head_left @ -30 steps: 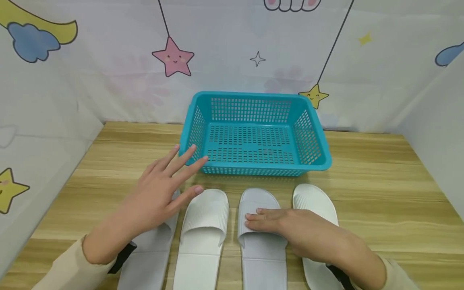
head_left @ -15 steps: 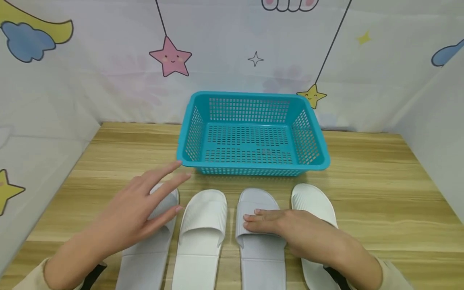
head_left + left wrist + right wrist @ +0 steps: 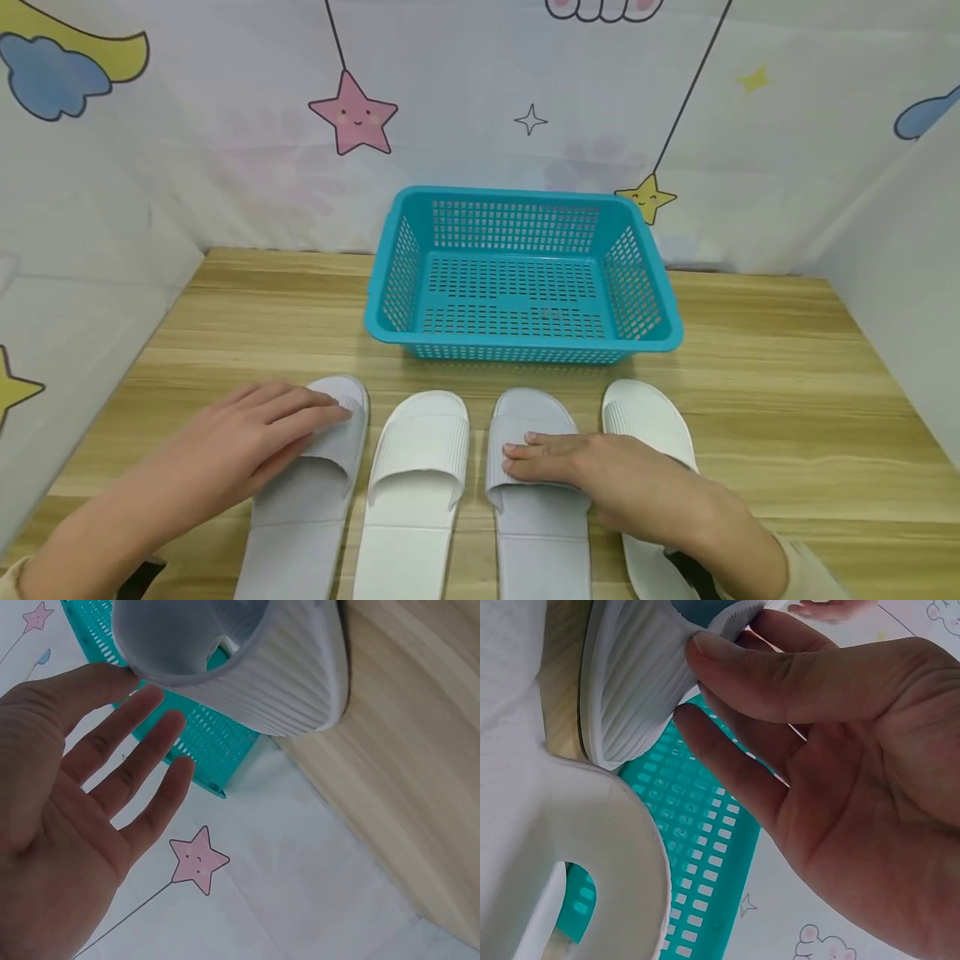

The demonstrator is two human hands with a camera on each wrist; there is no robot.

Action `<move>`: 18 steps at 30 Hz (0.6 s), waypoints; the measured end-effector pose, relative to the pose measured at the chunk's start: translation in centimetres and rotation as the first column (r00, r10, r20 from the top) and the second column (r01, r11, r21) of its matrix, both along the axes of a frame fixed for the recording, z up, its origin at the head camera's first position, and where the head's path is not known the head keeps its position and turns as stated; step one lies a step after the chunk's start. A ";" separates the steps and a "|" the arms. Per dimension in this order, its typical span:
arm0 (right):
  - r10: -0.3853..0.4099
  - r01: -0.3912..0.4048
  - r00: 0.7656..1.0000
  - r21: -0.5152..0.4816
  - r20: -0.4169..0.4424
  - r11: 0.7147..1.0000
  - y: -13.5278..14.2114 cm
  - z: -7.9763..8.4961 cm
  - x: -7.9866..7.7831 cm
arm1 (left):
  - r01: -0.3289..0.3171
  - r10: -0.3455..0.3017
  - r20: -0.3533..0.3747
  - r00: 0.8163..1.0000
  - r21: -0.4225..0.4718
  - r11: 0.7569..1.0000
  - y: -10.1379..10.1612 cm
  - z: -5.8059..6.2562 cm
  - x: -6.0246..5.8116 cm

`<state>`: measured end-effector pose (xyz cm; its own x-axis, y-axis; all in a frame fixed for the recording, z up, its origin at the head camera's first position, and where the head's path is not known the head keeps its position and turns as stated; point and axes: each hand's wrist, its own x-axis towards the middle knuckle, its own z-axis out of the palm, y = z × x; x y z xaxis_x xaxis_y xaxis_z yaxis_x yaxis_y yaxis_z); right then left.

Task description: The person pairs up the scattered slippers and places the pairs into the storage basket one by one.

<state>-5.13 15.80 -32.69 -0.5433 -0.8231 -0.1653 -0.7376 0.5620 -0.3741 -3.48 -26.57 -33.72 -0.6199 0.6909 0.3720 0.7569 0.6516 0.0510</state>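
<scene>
Four is avoided here: several slippers lie in a row, toes toward the basket. My left hand (image 3: 251,437) reaches over the strap of the leftmost grey slipper (image 3: 296,533); in the left wrist view its fingers are spread and the thumb meets the edge of the ribbed strap (image 3: 292,679). On the other grey slipper (image 3: 543,533), my right hand (image 3: 611,471) rests with its fingers laid across the strap. The right wrist view has the thumb at the rim of that strap (image 3: 637,682). Between the grey ones lies a white slipper (image 3: 412,458). Another white slipper (image 3: 656,417) is partly hidden beneath my right forearm.
A turquoise perforated basket (image 3: 517,343) stands behind the slippers, with nothing in it. The wooden tabletop (image 3: 787,400) is bounded by a back wall cloth (image 3: 465,100) printed with stars, and by pale side walls.
My left hand has come down and to the left, from beside the basket's near corner onto the leftmost grey slipper. The right hand stays on its grey slipper.
</scene>
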 end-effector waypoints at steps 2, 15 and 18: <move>-0.010 0.010 1.000 -0.004 0.006 1.000 0.0 0.0 0.0 | 0.012 -0.012 -0.004 1.000 -0.002 1.000 -0.3 -0.4 0.1; -0.033 0.033 0.999 0.000 0.036 0.999 0.0 0.1 0.2 | -0.070 0.130 0.257 0.958 -0.230 0.971 -1.7 -1.2 1.7; -0.034 0.034 0.999 0.000 0.036 0.999 0.2 0.1 0.2 | -0.069 0.129 0.273 0.954 -0.217 0.974 -1.6 -1.3 1.7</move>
